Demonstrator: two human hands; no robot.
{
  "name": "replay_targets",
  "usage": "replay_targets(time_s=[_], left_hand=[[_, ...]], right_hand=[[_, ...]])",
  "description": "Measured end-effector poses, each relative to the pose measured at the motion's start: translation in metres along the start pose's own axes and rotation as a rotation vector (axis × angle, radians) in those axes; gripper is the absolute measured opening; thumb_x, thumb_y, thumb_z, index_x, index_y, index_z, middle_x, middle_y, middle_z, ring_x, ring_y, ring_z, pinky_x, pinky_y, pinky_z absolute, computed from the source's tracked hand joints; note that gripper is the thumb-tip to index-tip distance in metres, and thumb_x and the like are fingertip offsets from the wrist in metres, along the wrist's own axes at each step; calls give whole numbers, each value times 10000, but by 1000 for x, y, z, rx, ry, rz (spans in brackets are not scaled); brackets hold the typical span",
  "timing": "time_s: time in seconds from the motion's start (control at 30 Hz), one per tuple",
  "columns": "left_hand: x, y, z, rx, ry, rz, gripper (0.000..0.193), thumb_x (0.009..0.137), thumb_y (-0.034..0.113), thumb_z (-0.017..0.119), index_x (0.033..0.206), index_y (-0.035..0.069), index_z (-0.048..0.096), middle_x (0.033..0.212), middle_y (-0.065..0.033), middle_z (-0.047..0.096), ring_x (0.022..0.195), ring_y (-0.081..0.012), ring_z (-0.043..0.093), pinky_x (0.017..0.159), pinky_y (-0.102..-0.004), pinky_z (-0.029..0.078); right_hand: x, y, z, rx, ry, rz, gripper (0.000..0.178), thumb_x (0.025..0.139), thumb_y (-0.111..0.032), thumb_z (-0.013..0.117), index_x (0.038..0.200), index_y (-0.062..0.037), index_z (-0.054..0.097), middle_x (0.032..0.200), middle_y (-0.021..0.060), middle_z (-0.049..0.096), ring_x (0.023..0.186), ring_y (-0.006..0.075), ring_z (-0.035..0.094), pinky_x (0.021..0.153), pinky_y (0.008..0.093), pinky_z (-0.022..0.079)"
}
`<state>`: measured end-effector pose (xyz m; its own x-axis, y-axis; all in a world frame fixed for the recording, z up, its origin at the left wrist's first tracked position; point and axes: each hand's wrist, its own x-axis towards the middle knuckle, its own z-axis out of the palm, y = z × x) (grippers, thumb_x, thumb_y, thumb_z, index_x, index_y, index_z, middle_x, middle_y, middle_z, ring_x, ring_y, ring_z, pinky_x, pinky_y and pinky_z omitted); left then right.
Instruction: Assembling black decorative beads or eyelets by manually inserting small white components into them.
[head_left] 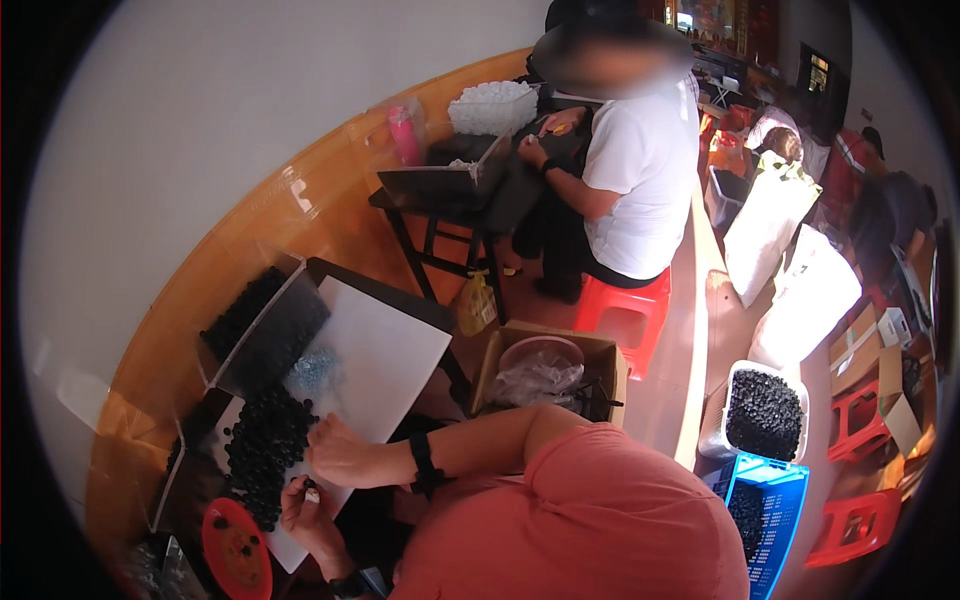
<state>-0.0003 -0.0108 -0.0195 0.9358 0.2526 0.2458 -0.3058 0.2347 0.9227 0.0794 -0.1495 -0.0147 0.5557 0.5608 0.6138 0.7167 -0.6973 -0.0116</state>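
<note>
My left hand point(306, 514) is pinched around a small black-and-white piece point(311, 494) over the near part of a white board point(385, 345). Just beyond it, my right hand point(342, 452) has its fingers bent together at the edge of a heap of small black round pieces point(265, 445). Whatever those fingers hold, if anything, is too small to make out. On the board past the heap lies a small pile of clear bluish bits point(313, 370). A red dish point(237, 550) with a few dark pieces in it sits left of my left hand.
Clear-walled bins point(265, 325) of black pieces line the board's left side. A cardboard box point(610, 365) with plastic bags stands right of the board. Ahead, a co-worker in a white shirt point(640, 150) sits on a red stool point(640, 310). A white tub point(765, 410) and blue crate point(770, 520) stand right.
</note>
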Motion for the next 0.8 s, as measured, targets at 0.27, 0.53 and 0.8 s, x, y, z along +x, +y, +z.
replay_targets(time_s=[0.27, 0.53, 0.8], left_hand=[[1, -1, 1, 39, 36, 1, 275, 848, 2, 608, 1116, -27, 666, 956, -35, 662, 786, -88, 607, 686, -191, 485], [-3, 10, 9, 174, 96, -113, 266, 867, 0, 589, 1105, -30, 705, 935, -2, 636, 794, -77, 583, 699, -192, 475], [-1, 21, 6, 97, -21, -148, 210, 899, 67, 666, 1079, -40, 678, 838, -56, 600, 656, -119, 586, 499, -225, 486]], right_hand=[[-5, 8, 5, -2, 43, -78, 178, 791, -197, 598, 769, -60, 709, 845, 72, 642, 861, 247, 552, 773, 398, 370], [-7, 4, 16, 10, 49, 0, 183, 785, -211, 608, 796, -54, 702, 881, 81, 616, 907, 260, 529, 805, 409, 364], [-8, 18, 1, 46, -23, -63, 165, 763, -195, 623, 810, -55, 696, 897, 90, 597, 916, 275, 529, 804, 417, 371]])
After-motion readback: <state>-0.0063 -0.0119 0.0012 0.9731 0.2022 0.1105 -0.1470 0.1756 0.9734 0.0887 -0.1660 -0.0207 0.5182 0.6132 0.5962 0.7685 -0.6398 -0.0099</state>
